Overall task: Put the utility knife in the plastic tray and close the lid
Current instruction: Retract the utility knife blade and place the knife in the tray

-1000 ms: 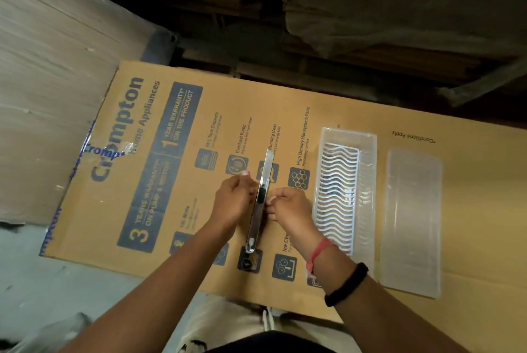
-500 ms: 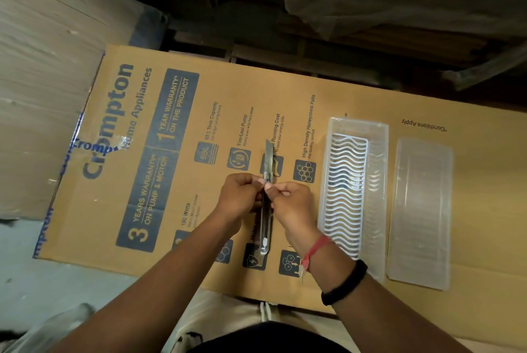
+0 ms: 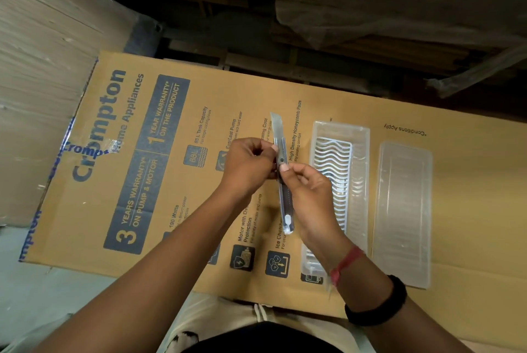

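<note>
I hold a slim metal utility knife (image 3: 281, 159) above the cardboard, its blade tip pointing away from me and partly extended. My left hand (image 3: 248, 164) pinches its upper body from the left. My right hand (image 3: 310, 198) grips it from the right, thumb on the slider. A clear plastic tray (image 3: 360, 170) with a white wavy insert lies just right of my right hand. Its clear lid (image 3: 403, 210) lies flat and separate, further right.
Everything rests on a flattened printed cardboard box (image 3: 142, 167). Wrapped board stacks (image 3: 42, 82) stand at the left. Dark timber and plastic sheeting (image 3: 370, 10) lie beyond the cardboard's far edge. My lap is at the near edge.
The blade sticks out less than one second ago. Both hands have shifted slightly along the knife body and the knife has tilted a little.
</note>
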Motion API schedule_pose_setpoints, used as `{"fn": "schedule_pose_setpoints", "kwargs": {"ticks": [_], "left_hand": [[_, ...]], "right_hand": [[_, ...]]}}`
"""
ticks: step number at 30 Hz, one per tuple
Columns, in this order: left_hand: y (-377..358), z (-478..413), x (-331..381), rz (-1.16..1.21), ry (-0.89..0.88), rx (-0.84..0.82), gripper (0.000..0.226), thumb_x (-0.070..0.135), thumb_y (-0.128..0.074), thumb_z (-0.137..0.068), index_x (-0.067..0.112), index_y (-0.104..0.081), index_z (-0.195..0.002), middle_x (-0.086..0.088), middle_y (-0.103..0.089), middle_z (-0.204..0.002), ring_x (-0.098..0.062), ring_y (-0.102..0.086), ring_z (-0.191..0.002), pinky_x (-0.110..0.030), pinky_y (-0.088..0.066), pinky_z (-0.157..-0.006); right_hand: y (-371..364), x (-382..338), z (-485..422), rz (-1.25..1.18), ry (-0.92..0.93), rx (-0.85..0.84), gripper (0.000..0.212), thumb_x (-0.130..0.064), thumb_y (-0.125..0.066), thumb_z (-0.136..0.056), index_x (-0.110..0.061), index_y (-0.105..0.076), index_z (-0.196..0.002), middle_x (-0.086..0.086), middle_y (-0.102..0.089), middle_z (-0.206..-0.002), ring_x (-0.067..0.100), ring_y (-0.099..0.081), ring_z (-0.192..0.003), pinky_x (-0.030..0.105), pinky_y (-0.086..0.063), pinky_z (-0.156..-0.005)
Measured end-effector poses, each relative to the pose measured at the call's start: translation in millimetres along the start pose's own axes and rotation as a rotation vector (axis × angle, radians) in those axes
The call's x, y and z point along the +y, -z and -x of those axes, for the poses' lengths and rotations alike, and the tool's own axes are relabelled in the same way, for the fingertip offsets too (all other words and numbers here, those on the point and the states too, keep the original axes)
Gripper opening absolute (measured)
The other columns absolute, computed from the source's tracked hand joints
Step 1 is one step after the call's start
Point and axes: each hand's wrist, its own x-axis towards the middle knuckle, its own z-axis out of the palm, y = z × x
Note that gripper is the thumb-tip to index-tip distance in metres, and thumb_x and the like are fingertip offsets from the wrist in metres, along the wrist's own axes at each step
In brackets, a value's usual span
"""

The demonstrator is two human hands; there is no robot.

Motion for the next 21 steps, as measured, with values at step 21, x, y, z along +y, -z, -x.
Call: {"fn": "schedule_pose_setpoints", "kwargs": {"ticks": [21], "left_hand": [[-89,35,7,-0.230,-0.107,-0.233,0.027,0.007,-0.058,-0.065,-0.008,-0.063,-0.087,-0.035,-0.060,-0.078,-0.026,-0.055,-0.066,-0.063,-0.054,-0.068]], "right_hand": [[98,-3,41,-0.075,0.089,0.110,0.036,0.011,-0.065,-0.083,-0.001,-0.064,-0.117,0.004,-0.072,-0.084,0.000,-0.069,-0.070,0.014,-0.054,-0.066]]}}
